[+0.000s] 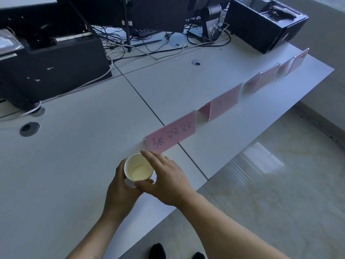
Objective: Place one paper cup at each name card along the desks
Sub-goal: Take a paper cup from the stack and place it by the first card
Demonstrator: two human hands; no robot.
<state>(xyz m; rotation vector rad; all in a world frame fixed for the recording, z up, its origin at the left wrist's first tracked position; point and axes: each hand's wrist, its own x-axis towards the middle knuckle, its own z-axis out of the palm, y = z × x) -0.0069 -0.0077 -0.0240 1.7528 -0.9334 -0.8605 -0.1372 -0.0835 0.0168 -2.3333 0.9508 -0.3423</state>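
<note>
Head view. The left hand (121,186) wraps the cup (138,170) from below; the right hand (164,181) pinches its rim with thumb and fingers. The cup is held upright just in front of the nearest card (170,136), above the desk (74,165).

Risk: the rim pinch may crush the thin wall, or the right hand may knock the card over.

Beyond the card, more pink cards run along the desk edge; none has a cup. The desk is smooth and grey-white; the floor is glossy tile.

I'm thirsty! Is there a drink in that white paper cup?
Empty. The white paper cup is upright, and its bare, dry bottom shows through the open mouth.
</note>
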